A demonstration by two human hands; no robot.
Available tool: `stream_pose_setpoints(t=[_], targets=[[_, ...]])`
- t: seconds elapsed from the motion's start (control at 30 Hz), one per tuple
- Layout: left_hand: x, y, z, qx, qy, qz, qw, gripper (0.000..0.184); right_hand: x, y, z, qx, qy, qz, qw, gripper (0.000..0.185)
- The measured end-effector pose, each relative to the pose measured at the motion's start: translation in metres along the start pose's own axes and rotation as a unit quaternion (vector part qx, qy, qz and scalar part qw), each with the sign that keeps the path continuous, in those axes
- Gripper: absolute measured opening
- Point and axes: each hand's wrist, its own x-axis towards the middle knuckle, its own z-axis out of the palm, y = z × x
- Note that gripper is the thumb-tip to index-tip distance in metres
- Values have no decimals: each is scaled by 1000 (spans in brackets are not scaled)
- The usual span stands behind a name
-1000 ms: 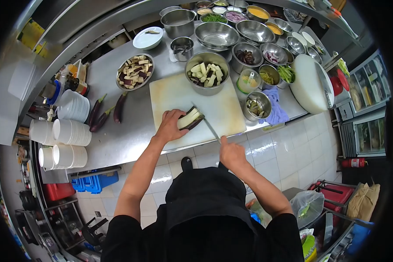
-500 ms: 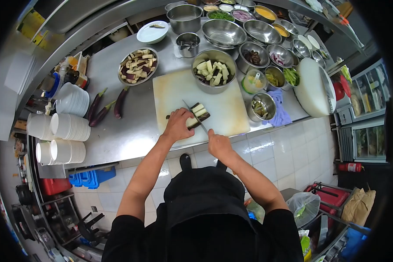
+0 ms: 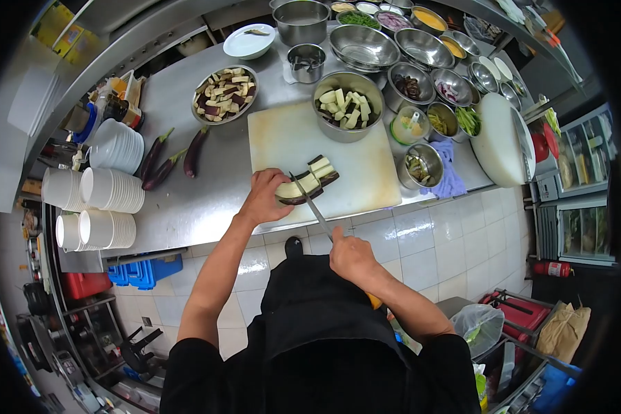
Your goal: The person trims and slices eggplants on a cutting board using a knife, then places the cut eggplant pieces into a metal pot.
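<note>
A cut eggplant (image 3: 290, 190), pale flesh up and dark skin at the sides, lies on the white cutting board (image 3: 272, 138). My left hand (image 3: 265, 198) grips its left end. My right hand (image 3: 352, 254) is closed on the handle of a knife (image 3: 318, 215), whose blade rests across the eggplant. Cut chunks (image 3: 323, 170) sit just right of the blade. On the board's far side stands a steel pot (image 3: 350, 135) with pale eggplant pieces. A steel bowl (image 3: 252, 103) of purple-and-white chunks is beyond the board's left corner.
Several whole eggplants (image 3: 195, 153) lie on the steel counter (image 3: 186, 200) at left, beside stacked white containers (image 3: 110, 193). Small steel pots, including one (image 3: 421, 165) with trimmings, stand at right near a purple cloth (image 3: 446, 169). A round white board (image 3: 493, 141) stands farther right.
My left hand has slid left along the eggplant, uncovering more of it. The right hand and knife have moved slightly down, toward me. The view has shifted a little.
</note>
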Motion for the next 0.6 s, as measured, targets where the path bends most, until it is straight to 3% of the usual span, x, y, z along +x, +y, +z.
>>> stream_pose_setpoints(t=[0.23, 0.47, 0.6], targets=[[4, -4, 18, 7, 0, -4, 1000, 46, 7, -23, -19, 2, -74, 47, 996, 22], [4, -6, 21, 6, 11, -8, 1000, 45, 46, 6, 44, 1, -10, 19, 1000, 26], [6, -25, 16, 12, 34, -19, 999, 46, 49, 23, 41, -14, -25, 23, 999, 30]])
